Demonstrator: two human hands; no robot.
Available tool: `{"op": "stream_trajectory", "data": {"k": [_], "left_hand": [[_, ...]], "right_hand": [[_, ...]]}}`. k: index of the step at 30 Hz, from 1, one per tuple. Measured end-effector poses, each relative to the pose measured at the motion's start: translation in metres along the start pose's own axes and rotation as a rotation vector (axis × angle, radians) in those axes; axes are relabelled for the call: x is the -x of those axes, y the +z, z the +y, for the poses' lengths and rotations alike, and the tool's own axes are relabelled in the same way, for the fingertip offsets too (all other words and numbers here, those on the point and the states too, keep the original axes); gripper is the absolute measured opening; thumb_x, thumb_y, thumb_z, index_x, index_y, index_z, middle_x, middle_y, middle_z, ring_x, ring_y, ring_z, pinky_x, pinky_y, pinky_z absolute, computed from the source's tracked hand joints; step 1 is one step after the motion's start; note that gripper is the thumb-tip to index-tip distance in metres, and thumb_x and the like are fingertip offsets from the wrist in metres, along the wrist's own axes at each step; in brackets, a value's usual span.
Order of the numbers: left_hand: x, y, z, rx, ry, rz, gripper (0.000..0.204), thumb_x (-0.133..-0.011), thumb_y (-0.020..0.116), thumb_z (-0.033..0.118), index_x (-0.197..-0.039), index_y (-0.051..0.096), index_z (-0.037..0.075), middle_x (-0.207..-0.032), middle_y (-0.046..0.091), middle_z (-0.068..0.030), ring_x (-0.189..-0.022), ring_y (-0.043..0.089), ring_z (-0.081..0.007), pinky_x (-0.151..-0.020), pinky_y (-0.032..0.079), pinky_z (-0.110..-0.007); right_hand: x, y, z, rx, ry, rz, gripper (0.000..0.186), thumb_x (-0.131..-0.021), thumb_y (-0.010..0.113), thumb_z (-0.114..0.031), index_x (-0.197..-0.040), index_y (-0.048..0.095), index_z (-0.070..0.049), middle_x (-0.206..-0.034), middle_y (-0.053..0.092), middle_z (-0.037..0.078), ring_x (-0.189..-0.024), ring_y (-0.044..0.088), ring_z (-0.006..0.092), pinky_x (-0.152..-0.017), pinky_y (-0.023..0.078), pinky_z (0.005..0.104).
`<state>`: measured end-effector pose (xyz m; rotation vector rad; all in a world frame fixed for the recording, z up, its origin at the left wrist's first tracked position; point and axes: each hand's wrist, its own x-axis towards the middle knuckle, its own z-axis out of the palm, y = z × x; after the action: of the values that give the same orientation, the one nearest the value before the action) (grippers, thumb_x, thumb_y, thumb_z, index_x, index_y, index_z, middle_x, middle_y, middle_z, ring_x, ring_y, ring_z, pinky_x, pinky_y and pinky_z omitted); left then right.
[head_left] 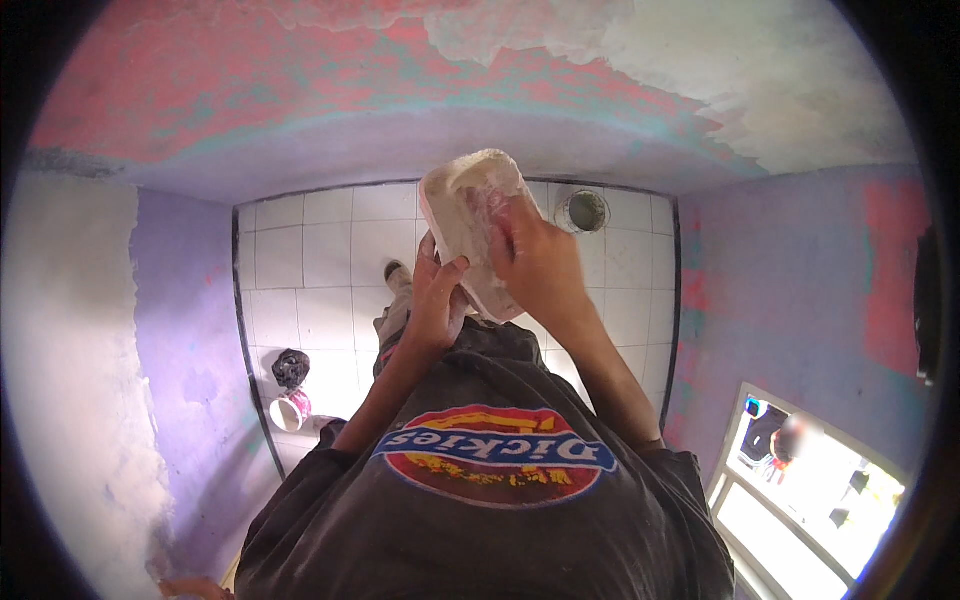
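left hand gripping tray, right hand curled

Both forearms converge forward, left fingers spread apart, right fingers curled inward.

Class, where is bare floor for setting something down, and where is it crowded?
Bare: white tiles between left wall and foot; between bucket, right hand and right wall. Crowded: lower left, with black bundle and pail.

Wears a dark T-shirt with loose short sleeves, printed in front with a large red-and-yellow oval crossed by a blue, pale-lettered banner, plus pale trousers.
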<state>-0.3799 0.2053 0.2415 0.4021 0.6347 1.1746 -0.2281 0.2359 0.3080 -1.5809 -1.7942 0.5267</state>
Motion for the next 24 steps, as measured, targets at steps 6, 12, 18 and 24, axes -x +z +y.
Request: {"op": "stream_trajectory", "data": {"k": [6, 12, 18, 24], "left_hand": [[0.003, -0.004, 0.002, -0.069, 0.007, 0.064, 0.072, -0.085, 0.060, 0.009, -0.144, 0.020, -0.002, -0.133, 0.044, -0.0156, -0.125, 0.047, -0.0248, -0.106, 0.040, -0.040], [0.004, 0.004, 0.010, -0.087, 0.042, 0.094, 0.071, -0.086, 0.056, 0.009, -0.144, 0.017, -0.002, -0.136, 0.040, -0.0183, -0.127, 0.044, -0.0275, -0.108, 0.038, -0.043], [0.001, 0.005, 0.006, -0.044, 0.119, 0.084, 0.069, -0.084, 0.058, 0.019, -0.143, 0.025, 0.002, -0.134, 0.044, -0.0161, -0.126, 0.046, -0.0283, -0.105, 0.040, -0.044], [0.016, 0.023, 0.016, -0.230, 0.156, 0.052, 0.077, -0.081, 0.061, 0.026, -0.144, 0.024, 0.002, -0.132, 0.045, -0.0172, -0.126, 0.047, -0.0292, -0.103, 0.043, -0.043]], "right_hand": [[-0.001, -0.009, 0.001, 0.031, -0.010, 0.012, 0.012, -0.085, 0.062, -0.010, -0.093, 0.056, -0.004, -0.076, 0.064, 0.015, -0.067, 0.065, 0.0349, -0.057, 0.050, 0.0429], [0.001, -0.033, -0.002, -0.088, 0.163, 0.073, 0.018, -0.086, 0.064, -0.014, -0.097, 0.056, -0.001, -0.078, 0.066, 0.015, -0.066, 0.066, 0.0301, -0.062, 0.051, 0.0363], [0.010, -0.037, 0.016, -0.577, 0.333, 0.226, 0.018, -0.088, 0.063, -0.012, -0.100, 0.060, 0.001, -0.090, 0.069, 0.011, -0.080, 0.065, 0.0166, -0.070, 0.051, 0.0316], [0.006, -0.020, 0.051, -0.882, 0.453, 0.278, 0.020, -0.088, 0.065, -0.009, -0.104, 0.060, 0.003, -0.093, 0.063, 0.005, -0.081, 0.058, 0.0104, -0.073, 0.047, 0.0255]]}}
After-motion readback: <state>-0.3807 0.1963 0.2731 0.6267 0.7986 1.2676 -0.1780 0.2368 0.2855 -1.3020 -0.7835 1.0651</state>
